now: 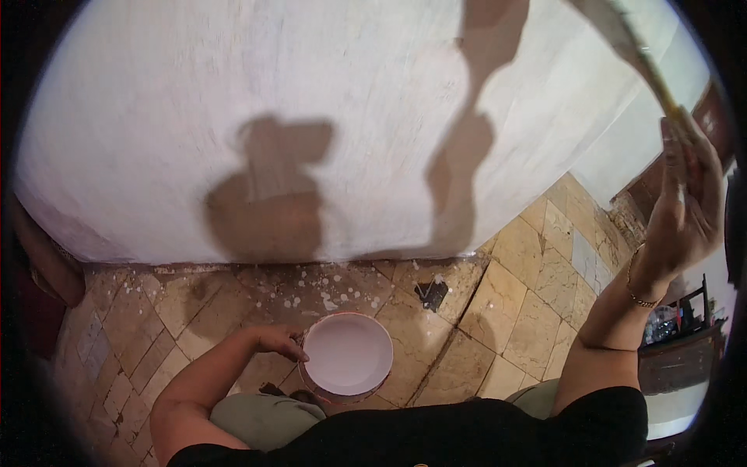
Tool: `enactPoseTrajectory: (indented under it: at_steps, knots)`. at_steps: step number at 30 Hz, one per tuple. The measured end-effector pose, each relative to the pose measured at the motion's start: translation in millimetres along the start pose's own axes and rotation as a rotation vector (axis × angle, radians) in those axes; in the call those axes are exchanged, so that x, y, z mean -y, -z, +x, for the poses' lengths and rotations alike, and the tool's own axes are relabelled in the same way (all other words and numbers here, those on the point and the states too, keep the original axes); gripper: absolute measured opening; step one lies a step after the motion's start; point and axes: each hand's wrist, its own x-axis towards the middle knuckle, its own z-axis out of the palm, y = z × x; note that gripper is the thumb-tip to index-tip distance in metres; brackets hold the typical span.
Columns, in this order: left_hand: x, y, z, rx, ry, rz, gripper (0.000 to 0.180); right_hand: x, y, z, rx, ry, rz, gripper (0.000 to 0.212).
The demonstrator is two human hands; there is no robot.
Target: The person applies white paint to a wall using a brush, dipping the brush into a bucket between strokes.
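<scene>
My left hand (280, 341) grips the left rim of a round bucket (348, 314), its thumb at the inner edge. White paint (348, 359) fills the inside of the bucket, which is in front of my body. Raised high on the right, my right hand (686, 206) closes around the yellowish handle of a wide paintbrush (622, 35). The brush tilts up and to the left, and its upper end runs out of the picture. Before me stands a white wall (373, 124) with streaky paint on it.
Paint drops spot the tiled floor (521, 311) along the wall's foot, near a dark scrap (431, 294). A rounded brown object (58, 268) stands at the far left. On the right, a dark wooden cabinet (681, 362) carries a clear bottle (661, 323).
</scene>
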Motion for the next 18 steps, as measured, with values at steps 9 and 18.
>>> enactPoseTrajectory:
  at_steps: [9, 18]
  knots:
    - [11, -3, -7, -0.027, 0.047, -0.062, 0.044, 23, -89, -55, 0.036, 0.185, -0.188, 0.011]
    - [19, 2, -1, -0.008, 0.069, -0.088, 0.043, 59, -56, -120, 0.573, 0.247, 0.222, 0.040]
